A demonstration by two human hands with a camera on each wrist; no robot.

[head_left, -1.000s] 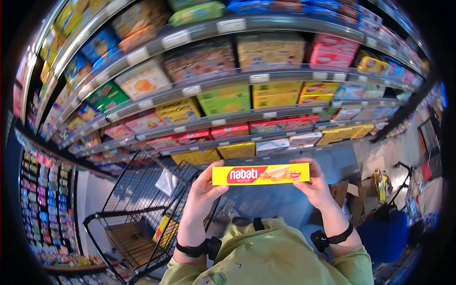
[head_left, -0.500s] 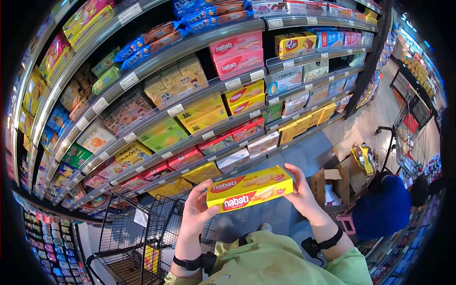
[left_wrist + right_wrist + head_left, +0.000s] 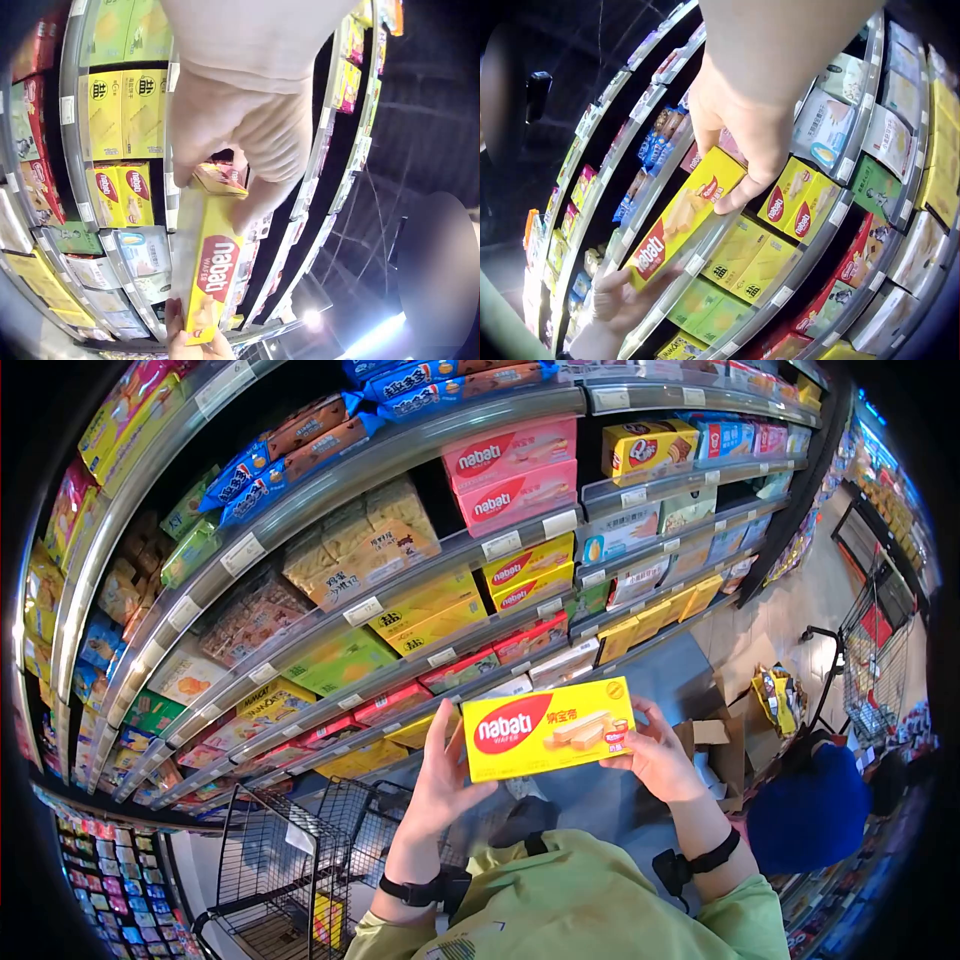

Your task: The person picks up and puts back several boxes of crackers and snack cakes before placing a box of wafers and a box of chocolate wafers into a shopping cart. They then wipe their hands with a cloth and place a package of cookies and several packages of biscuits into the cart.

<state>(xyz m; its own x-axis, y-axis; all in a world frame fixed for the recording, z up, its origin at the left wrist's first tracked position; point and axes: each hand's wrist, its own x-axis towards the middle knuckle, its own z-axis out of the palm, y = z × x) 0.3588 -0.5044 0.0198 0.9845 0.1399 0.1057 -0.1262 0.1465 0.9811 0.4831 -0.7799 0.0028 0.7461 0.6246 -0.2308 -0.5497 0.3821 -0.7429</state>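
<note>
A yellow Nabati wafer box point(image 3: 547, 729) is held up before the chest, its broad printed front facing the head camera. At its left end my left hand point(image 3: 440, 778) holds it, thumb along the lower corner and fingers up the side. My right hand point(image 3: 662, 758) grips the other end with the thumb and curled fingers at the lower right corner. In the left wrist view the left hand point(image 3: 240, 139) straddles the near end of the box point(image 3: 217, 262). From the right wrist, the right hand point(image 3: 742, 146) pinches the box's upper end, and the left hand shows at the lower end.
Shelves of packaged biscuits curve across the front, with pink Nabati boxes point(image 3: 512, 470) and smaller yellow ones point(image 3: 530, 572). A black wire cart point(image 3: 270, 850) stands at the lower left. On the right are cardboard boxes point(image 3: 715, 755), a person in blue point(image 3: 810, 805) and another cart point(image 3: 880, 630).
The wafer box has tipped from showing its narrow side to showing its broad front, still between both hands. The head view has swung right along the shelves.
</note>
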